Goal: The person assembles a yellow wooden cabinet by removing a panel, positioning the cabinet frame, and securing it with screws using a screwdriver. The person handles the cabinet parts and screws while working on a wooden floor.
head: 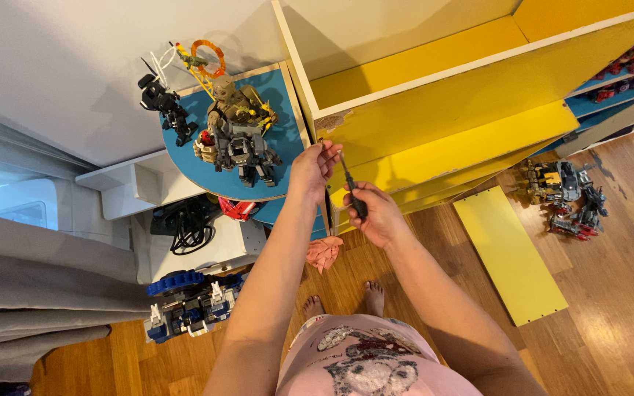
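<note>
- Blue corner shelf (pixel 288 139): brick-built robot figures (pixel 240 143) stand on it, left of the hands.
- Left hand (pixel 314 167): pinched against the yellow cabinet (pixel 434 117) front edge; contents too small to tell.
- Right hand (pixel 376 214): clenched around a dark-handled screwdriver (pixel 352 192), long axis near upright, tip pointing up-left toward the cabinet edge.
- Loose yellow panel (pixel 509 253): flat on the wooden floor (pixel 610 315), right of the hands.

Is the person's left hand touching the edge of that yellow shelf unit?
Touching. The head view shows the left hand with its fingertips pinched right against the front corner edge of the yellow shelf unit, no gap visible, while the right hand holds a screwdriver.
</note>
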